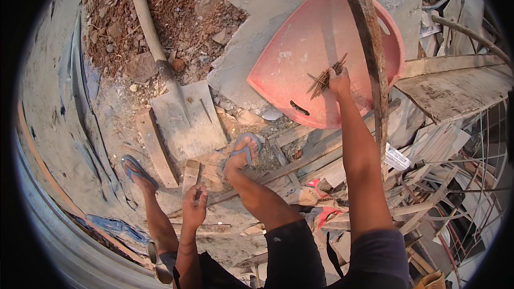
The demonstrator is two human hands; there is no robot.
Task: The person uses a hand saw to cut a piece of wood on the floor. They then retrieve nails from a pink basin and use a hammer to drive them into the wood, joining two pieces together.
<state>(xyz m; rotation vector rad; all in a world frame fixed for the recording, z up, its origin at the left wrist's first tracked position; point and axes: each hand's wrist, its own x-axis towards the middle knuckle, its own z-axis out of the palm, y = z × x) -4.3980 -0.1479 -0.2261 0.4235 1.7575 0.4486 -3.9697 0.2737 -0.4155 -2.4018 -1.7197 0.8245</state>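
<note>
My right hand is closed round a bundle of rusty nails, thin and brown, their ends sticking out to both sides of the fingers. It is over a faded pink plastic tray with slotted handholds. My left hand hangs lower, its fingers loosely curled and the thumb apart, with nothing visible in them. Just beyond it in the picture is a short wood block; whether the fingertips touch it is unclear.
A shovel lies by reddish soil, beside a plank. An upright wooden pole crosses before the tray. Scrap wood and bent rods crowd the right; corrugated metal sheet runs along the left. My sandalled feet stand between.
</note>
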